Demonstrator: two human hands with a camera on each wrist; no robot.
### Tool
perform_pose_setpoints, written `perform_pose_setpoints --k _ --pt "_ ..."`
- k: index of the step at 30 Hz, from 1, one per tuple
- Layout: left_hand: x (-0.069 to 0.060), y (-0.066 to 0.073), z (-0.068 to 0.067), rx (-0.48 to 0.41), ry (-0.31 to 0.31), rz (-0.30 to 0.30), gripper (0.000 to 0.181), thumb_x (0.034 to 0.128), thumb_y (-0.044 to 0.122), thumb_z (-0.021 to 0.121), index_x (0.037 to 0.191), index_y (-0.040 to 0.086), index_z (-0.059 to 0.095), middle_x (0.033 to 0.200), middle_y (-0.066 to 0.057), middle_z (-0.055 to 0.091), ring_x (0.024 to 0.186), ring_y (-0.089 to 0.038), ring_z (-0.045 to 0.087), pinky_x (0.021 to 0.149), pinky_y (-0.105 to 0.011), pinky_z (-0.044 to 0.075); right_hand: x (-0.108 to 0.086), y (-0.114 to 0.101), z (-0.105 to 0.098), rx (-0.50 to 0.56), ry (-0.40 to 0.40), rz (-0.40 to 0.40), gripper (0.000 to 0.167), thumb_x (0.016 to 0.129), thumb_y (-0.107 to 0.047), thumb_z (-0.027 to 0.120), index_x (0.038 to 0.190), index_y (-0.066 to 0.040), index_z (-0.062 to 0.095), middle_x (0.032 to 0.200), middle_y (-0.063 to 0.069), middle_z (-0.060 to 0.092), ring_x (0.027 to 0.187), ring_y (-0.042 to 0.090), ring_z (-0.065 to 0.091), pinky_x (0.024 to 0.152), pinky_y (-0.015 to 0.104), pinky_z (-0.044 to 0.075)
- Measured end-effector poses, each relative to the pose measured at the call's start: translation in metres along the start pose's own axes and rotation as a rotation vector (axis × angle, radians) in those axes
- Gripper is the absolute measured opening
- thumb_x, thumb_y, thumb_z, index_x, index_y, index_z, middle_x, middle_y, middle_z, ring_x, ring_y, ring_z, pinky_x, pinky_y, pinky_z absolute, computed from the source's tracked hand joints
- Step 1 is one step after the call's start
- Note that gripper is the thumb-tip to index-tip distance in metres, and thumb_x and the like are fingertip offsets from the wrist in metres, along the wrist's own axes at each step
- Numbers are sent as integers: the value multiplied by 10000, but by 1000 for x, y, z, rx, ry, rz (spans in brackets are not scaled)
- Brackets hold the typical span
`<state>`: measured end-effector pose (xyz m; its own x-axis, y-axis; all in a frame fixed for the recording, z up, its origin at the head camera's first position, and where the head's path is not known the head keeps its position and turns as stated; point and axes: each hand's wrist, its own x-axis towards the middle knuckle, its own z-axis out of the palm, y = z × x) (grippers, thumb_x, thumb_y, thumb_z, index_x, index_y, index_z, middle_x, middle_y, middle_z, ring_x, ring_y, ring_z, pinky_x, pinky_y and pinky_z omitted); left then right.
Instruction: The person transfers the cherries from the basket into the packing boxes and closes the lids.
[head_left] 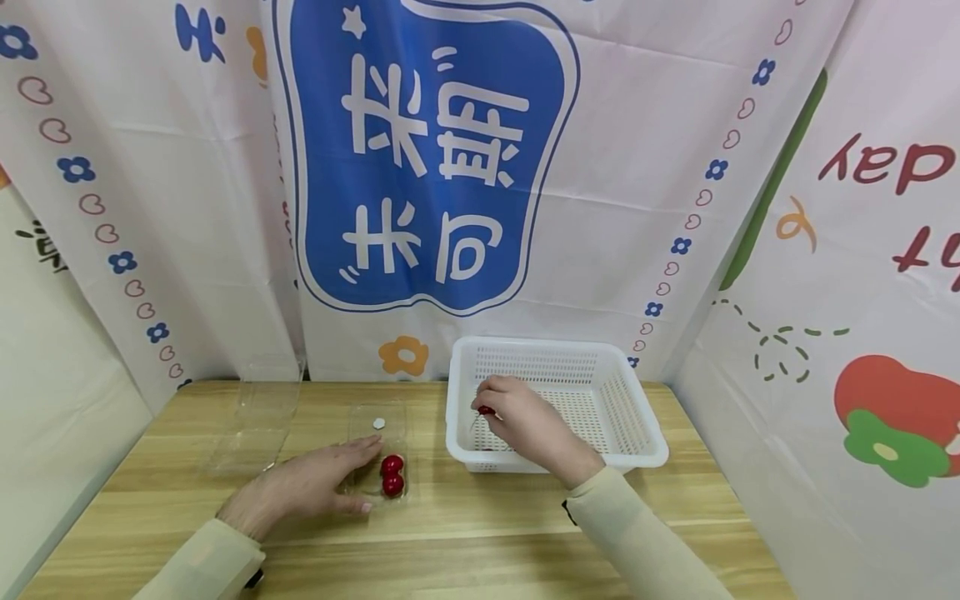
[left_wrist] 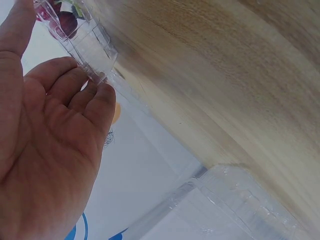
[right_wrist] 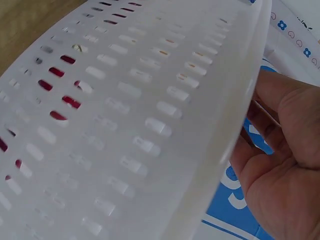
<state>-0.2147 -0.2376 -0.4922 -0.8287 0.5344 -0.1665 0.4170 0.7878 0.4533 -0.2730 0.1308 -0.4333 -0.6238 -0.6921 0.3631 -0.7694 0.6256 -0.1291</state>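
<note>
My right hand (head_left: pixel 525 421) reaches over the white basket (head_left: pixel 652 454) and pinches a red cherry (head_left: pixel 486 410) whose thin stem hangs down. In the right wrist view the basket wall hides the fingertips; red patches of fruit (right_wrist: pixel 57 115) show through its slots. My left hand (head_left: pixel 315 479) rests at the left side of a clear plastic box (head_left: pixel 378 408), fingers extended and touching its edge. Two shiny cherries (head_left: pixel 392 475) lie in the near end of that box. The left wrist view shows the fingertips against the box wall, with dark red fruit (left_wrist: pixel 66 24) inside.
Another clear plastic box (head_left: pixel 255 425) stands open at the table's left back. A small white disc (head_left: pixel 378 423) shows at the box's far end. Printed curtains (head_left: pixel 600 208) hang right behind the wooden table (head_left: pixel 450 550) and along its sides.
</note>
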Motion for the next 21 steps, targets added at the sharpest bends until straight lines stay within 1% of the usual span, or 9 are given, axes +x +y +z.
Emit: perform_pose_setpoints --k 3,9,15,21 --pt "0 0 0 -1 -1 -3 1025 1011 501 909 1776 -12 458 1896 -246 391 1734 -528 437 1409 -733 391 2 -3 3 0 17 -25 177 1027 49 830 1161 -55 878 1210 59 821 1158 273 782 1086 413 697" --pt "0 2 -1 -2 -3 -4 1020 1013 494 908 1771 -21 460 1892 -254 394 1732 -535 436 1411 -734 386 6 -10 9 7 26 -58 181 1038 48 820 1180 -45 882 1247 61 826 1195 279 776 1107 407 690" --pt "-1 2 -1 -12 -4 -5 1018 1013 491 909 1769 -23 462 1888 -263 396 1730 -545 433 1410 -741 383 11 -17 10 11 10 -71 172 1059 11 823 1201 -65 882 1284 63 825 1245 281 766 1149 410 679" --pt "0 0 0 -12 -5 -3 1024 1013 495 909 1771 -24 458 1884 -269 401 1730 -540 436 1409 -738 387 17 -24 15 14 -6 -79 161 1085 -20 817 1222 -71 886 1293 54 823 1256 276 762 1166 410 668"
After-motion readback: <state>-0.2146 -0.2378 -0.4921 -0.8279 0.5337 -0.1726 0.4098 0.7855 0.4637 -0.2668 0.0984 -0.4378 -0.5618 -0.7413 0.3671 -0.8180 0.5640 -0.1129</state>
